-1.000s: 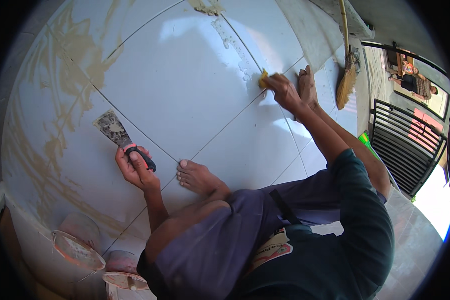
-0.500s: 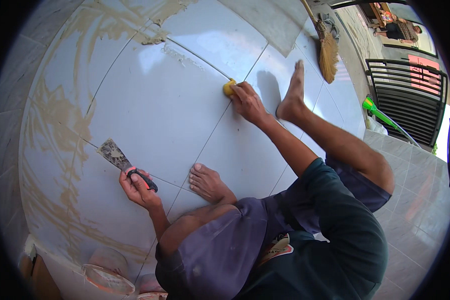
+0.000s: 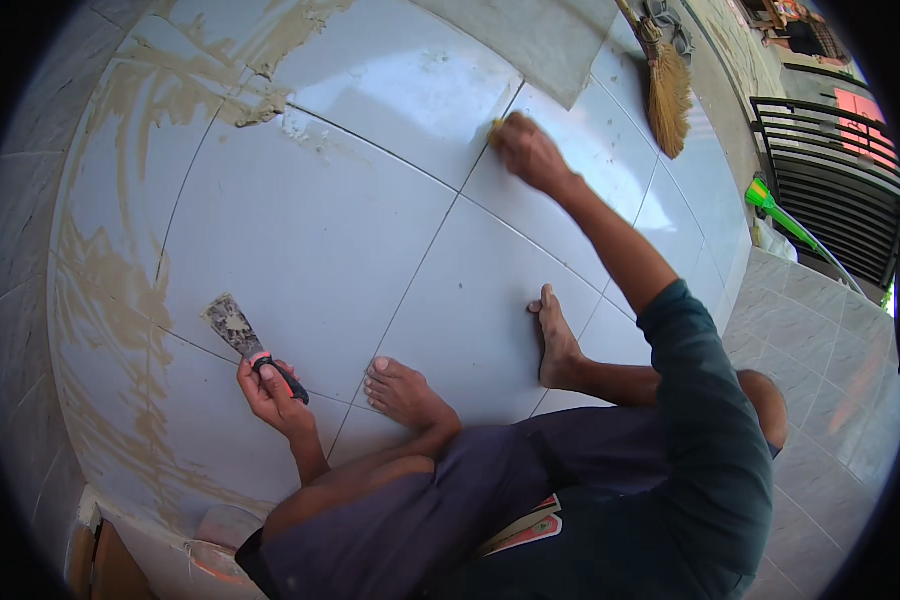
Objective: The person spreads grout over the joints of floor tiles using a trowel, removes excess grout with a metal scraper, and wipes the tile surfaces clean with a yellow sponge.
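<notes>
L hand [image 3: 275,392] gripped putty knife [image 3: 233,327] over tiled floor [image 3: 300,230], nr grout-smeared [image 3: 120,280] L edge; R hand [image 3: 532,152] clamped yellow sponge [image 3: 496,128], mostly hidden, on joint [image 3: 473,168] nr grey sheet's [image 3: 530,40] corner. Overpressing prob. could've dragged grout out; dipped knife might've scratched floor.

The scraper [image 3: 232,325] is left of the 2 feet [image 3: 407,393], the broom [image 3: 667,95] and gate [image 3: 830,180] right.

I am at what looks like the front porch of a home: large white floor tiles [image 3: 310,230] spread out under me, smeared with tan paste [image 3: 257,107], a straw broom [image 3: 667,100] lies past them, and marbled grey tiles [image 3: 800,340] lead toward a black barred gate [image 3: 825,195].
</notes>
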Tool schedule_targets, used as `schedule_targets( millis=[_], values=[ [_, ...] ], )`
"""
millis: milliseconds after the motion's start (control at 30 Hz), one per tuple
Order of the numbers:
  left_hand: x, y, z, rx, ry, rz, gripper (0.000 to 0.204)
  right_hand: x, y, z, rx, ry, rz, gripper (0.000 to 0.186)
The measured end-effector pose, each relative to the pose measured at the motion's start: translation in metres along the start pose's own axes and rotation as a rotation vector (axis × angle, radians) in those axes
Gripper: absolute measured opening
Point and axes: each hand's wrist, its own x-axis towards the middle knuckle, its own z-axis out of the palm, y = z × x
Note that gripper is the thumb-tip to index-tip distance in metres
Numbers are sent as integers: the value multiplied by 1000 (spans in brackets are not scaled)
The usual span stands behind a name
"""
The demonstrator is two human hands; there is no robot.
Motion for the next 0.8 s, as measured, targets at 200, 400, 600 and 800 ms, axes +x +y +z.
schedule_targets(
  millis=[200,400,600,800],
  values=[
    [0,20,30,102,-91,53,37,20,23,14,-49,-60,51,10],
    [0,22,57,31,-142,57,38,8,-4,9,5,-56,-149,12],
    [-5,19,61,11,-86,45,39,22,32,8,48,-110,-50,13],
    [-13,19,66,85,-114,20,40,4,18,17,148,-37,-191,11]
  ],
)
